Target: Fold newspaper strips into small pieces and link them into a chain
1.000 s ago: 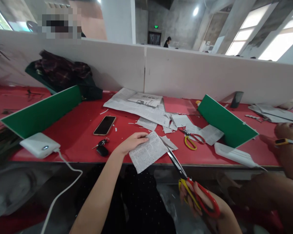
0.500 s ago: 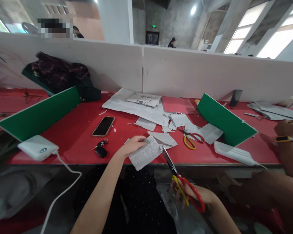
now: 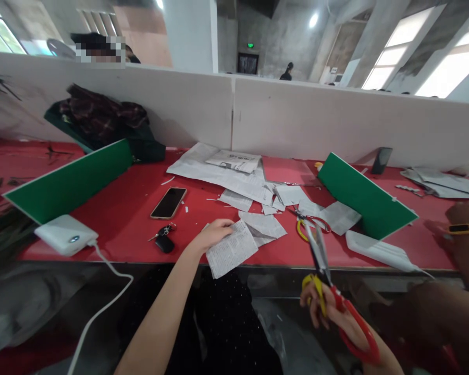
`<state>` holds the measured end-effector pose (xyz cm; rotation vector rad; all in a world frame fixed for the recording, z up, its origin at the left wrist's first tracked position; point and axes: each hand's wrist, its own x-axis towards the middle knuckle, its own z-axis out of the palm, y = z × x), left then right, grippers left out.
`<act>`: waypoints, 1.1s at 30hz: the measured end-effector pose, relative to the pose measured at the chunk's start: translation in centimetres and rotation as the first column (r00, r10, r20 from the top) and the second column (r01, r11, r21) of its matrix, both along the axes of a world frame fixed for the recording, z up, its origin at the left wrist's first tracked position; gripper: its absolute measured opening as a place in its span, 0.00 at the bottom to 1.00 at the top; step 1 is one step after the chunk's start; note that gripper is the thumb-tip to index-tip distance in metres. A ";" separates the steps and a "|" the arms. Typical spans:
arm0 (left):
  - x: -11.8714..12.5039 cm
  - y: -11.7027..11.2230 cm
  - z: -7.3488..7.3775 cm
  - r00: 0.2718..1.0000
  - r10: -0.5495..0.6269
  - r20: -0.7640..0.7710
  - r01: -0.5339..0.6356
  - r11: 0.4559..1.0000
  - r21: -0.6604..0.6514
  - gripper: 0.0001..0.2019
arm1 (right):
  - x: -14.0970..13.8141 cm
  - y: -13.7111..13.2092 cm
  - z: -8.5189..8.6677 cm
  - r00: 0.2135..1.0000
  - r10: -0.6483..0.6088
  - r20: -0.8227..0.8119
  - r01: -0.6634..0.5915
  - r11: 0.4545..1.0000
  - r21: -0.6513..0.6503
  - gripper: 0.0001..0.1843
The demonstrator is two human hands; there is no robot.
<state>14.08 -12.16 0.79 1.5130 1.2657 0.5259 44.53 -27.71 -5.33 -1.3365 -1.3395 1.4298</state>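
Note:
My left hand (image 3: 218, 234) is closed on a piece of newspaper (image 3: 232, 251) at the table's front edge; its thumb lies on top and the other fingers are largely hidden. Behind that piece lies another folded newspaper scrap (image 3: 269, 225). In my right hand (image 3: 323, 307) is a pair of scissors (image 3: 319, 255) with one yellow and one red handle. Their blades point up and away from me, slightly apart, to the right of the paper and not touching it. A second pair of scissors (image 3: 323, 224) rests on the table just beyond.
Newspaper sheets (image 3: 203, 165) and a pink folder (image 3: 288, 171) lie at the back. On the left are a phone (image 3: 169, 203), keys (image 3: 164, 242) and a white power bank (image 3: 67, 234). Green boards (image 3: 72, 179) stand at both sides. A co-worker's hand (image 3: 465, 212) is at far right.
My right hand has drawn the scissors away from the newspaper, to the right, and the blades have come apart. My left hand still holds the piece in nearly the same place.

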 end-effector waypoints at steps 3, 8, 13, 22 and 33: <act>0.2 -0.1 0.0 1.000 0.006 0.017 -0.006 1.000 -0.003 0.12 | -1.8 4.6 1.9 0.963 -0.214 0.166 0.194 0.973 0.128 0.18; 0.5 -0.3 -0.2 1.000 0.028 -0.003 -0.028 0.999 0.038 0.11 | -6.2 11.8 4.9 0.691 -0.368 0.623 0.097 0.900 0.425 0.15; 0.3 -0.3 -1.0 0.996 -0.077 -0.047 0.082 0.990 0.111 0.11 | -8.8 13.2 3.8 0.356 -0.208 0.911 -0.121 0.956 0.266 0.13; -1.1 -1.3 -0.7 0.992 -0.032 -0.119 0.045 0.992 0.114 0.11 | -7.7 12.6 2.2 0.448 -0.237 0.862 -0.046 0.957 0.287 0.12; -3.5 -1.3 0.9 1.000 -0.005 0.005 0.005 0.999 0.037 0.14 | -5.7 11.4 2.5 0.835 -0.437 0.333 0.277 0.858 0.432 0.19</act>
